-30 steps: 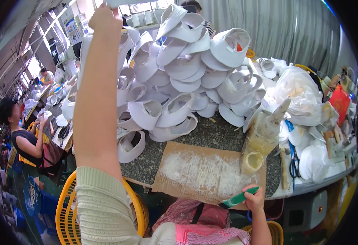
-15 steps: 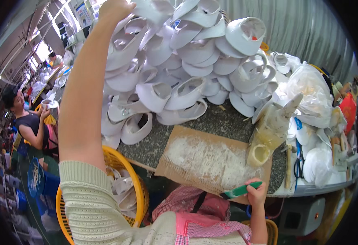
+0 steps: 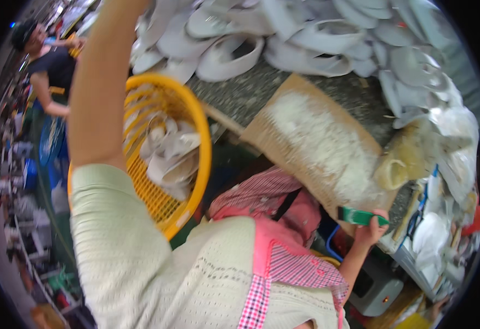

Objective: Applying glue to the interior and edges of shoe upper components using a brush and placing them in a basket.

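Note:
My right hand (image 3: 369,232) is closed round the green handle of a flat brush (image 3: 359,216), by the near right corner of a cardboard sheet (image 3: 268,125). A rough white coating covers most of that sheet. Beyond my hand stands a yellowish, crusted container (image 3: 394,171) with a round opening. My left arm (image 3: 102,93) reaches up and out past the top edge, so the left hand is hidden from view. Nearest to that arm are white shoe uppers (image 3: 230,57), heaped at the back of the speckled table (image 3: 226,98).
A yellow plastic basket (image 3: 203,148) with white pieces in it stands left of the table. Clear plastic bags (image 3: 455,129) and blue-handled scissors (image 3: 415,214) lie at the right. Another person (image 3: 48,71) is at the far left. A grey machine (image 3: 377,288) sits below the table.
The view has tilted down and turned, so the heap and table sit higher in the picture. My left hand has gone out of sight at the top. The brush stays in my right hand.

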Available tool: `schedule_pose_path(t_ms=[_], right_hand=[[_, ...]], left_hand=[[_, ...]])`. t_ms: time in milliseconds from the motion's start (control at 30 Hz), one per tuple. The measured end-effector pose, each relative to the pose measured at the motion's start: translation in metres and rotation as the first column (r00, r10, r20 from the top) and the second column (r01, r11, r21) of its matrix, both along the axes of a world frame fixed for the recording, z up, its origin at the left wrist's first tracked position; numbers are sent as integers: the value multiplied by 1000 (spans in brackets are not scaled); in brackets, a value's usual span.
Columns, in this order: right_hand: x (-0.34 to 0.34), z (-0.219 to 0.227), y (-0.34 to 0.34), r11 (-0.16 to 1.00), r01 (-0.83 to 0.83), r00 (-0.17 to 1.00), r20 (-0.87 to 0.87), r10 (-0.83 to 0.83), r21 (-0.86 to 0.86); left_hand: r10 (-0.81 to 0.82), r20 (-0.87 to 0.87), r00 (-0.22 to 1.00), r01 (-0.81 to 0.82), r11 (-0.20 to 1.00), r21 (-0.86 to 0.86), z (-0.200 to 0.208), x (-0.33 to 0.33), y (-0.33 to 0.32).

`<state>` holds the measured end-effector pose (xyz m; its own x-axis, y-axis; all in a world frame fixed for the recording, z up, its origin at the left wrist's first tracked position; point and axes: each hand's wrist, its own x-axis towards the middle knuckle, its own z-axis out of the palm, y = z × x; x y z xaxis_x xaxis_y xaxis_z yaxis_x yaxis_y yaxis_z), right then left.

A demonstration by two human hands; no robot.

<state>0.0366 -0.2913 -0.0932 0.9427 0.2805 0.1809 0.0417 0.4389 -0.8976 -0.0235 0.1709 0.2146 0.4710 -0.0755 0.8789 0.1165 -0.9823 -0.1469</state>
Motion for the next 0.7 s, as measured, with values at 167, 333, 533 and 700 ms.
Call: schedule_pose_path(t_ms=[167,333,533,700], right_hand=[[2,6,-7,985,131,990,-64,-124,117],[-2,17,10,996,62,997,-49,-59,59],[-14,24,53,988,-151,988,5,152,-41],[-20,30,29,997,31,996,-79,-37,-73]], left_hand=[[327,-75,942,-336,925,-178,-211,-166,113],[117,-536,836,-449,707,-547,-341,-249,35],[296,-504,811,-583,459,-670,-370,-275,63],[455,-159,876,-287,227,-931,-239,-214,83]])
